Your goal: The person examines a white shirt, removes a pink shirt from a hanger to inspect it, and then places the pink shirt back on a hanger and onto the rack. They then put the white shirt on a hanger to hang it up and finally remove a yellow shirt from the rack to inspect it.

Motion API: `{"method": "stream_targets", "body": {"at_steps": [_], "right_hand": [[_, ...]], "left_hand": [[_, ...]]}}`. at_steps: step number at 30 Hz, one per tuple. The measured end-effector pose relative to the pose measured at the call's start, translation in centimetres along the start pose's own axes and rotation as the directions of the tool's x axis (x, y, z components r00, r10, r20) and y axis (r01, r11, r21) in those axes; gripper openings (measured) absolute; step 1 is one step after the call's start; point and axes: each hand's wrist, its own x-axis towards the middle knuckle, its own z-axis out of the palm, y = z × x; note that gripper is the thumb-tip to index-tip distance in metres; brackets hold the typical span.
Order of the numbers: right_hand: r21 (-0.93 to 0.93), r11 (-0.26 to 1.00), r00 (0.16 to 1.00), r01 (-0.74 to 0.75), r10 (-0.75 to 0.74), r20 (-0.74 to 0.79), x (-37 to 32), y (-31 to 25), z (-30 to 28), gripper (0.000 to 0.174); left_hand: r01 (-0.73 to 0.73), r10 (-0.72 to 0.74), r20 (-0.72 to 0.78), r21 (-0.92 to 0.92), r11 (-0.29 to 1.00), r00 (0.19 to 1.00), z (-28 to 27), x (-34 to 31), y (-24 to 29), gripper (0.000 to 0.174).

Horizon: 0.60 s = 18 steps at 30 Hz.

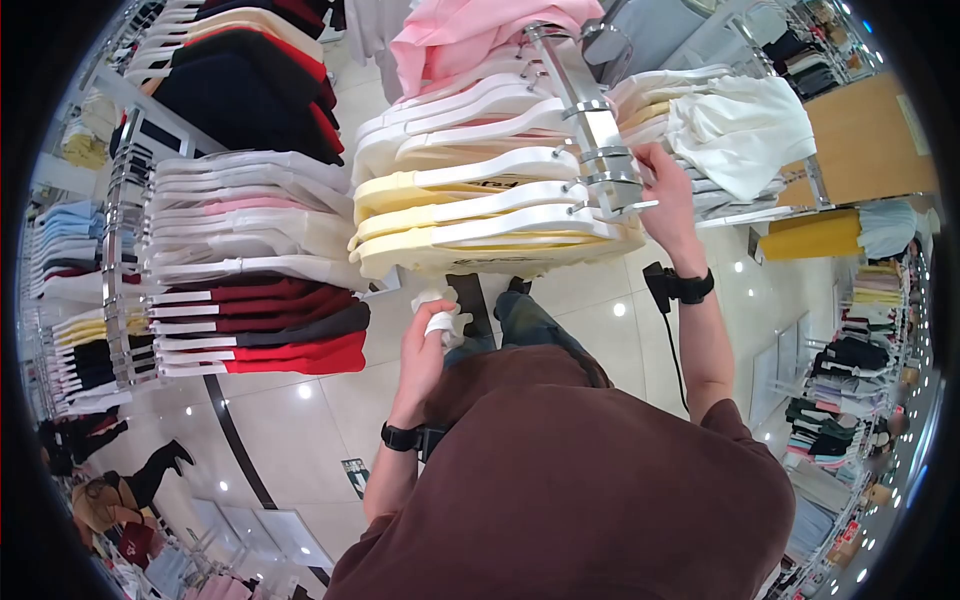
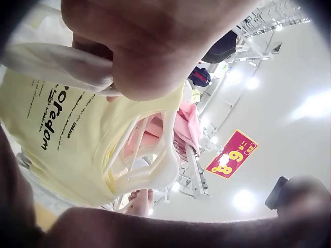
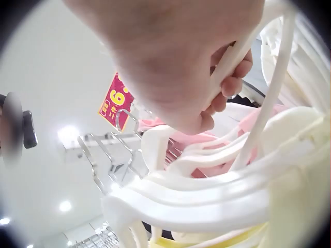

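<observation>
In the head view, my right hand (image 1: 668, 205) is at the front end of a chrome rail (image 1: 600, 140). Its fingers curl round the bar of a white hanger (image 3: 279, 57), best seen in the right wrist view. Under the rail hang pale yellow T-shirts (image 1: 400, 195) on white hangers, with a pink garment (image 1: 480, 40) farther back. My left hand (image 1: 420, 365), lower and to the left, grips a crumpled white cloth (image 1: 438, 312). The left wrist view shows this cloth close to a yellow T-shirt (image 2: 67, 129) with black lettering.
To the left, another rack carries white, dark red and red garments (image 1: 290, 350). White clothes (image 1: 740, 130) hang on a rack right of the rail, near a wooden panel (image 1: 870, 135). A tiled floor (image 1: 320, 430) spreads below. A red sale sign (image 2: 232, 154) hangs overhead.
</observation>
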Motion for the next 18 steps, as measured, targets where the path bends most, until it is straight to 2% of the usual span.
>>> {"method": "stream_targets", "body": {"at_steps": [3,7,9,10,14,16,17,18], "right_hand": [[0.034,0.999,0.999,-0.029,0.03,-0.043,-0.2,-1.1,-2.8,0.023],[-0.053,0.997,0.994,-0.062,0.057,-0.089,-0.9,-1.7,-6.6,0.022],[-0.093,0.988,0.983,-0.12,0.106,-0.147,-1.6,-1.2,-8.2,0.02],[-0.131,0.985,0.976,-0.112,0.085,-0.199,-2.1,-0.7,-8.8,0.02],[-0.225,0.947,0.951,-0.231,0.171,-0.256,-5.3,3.8,-11.4,0.022],[-0.289,0.928,0.915,-0.233,0.109,-0.388,-7.6,8.1,-12.3,0.022],[-0.289,0.928,0.915,-0.233,0.109,-0.388,-8.4,9.1,-12.5,0.022],[-0.29,0.929,0.886,-0.231,0.078,-0.458,-9.5,9.9,-12.8,0.024]], "left_hand": [[-0.015,0.015,0.008,-0.02,1.0,1.0,0.3,0.3,-0.2,0.031],[0.007,-0.006,0.019,-0.031,0.999,1.0,0.7,0.5,-0.1,0.03],[-0.015,0.013,-0.025,-0.071,0.997,1.0,0.9,0.7,0.0,0.029],[-0.015,0.013,-0.023,-0.073,0.997,1.0,0.9,0.8,-0.1,0.029],[-0.013,0.012,-0.005,-0.101,0.995,1.0,0.6,1.2,-0.5,0.028],[-0.021,0.021,0.003,-0.099,0.995,1.0,0.7,1.4,-0.4,0.028],[-0.022,0.023,0.012,-0.09,0.996,1.0,0.8,1.4,-0.2,0.027],[-0.021,0.022,0.023,-0.079,0.997,0.999,0.8,1.4,-0.1,0.027]]}}
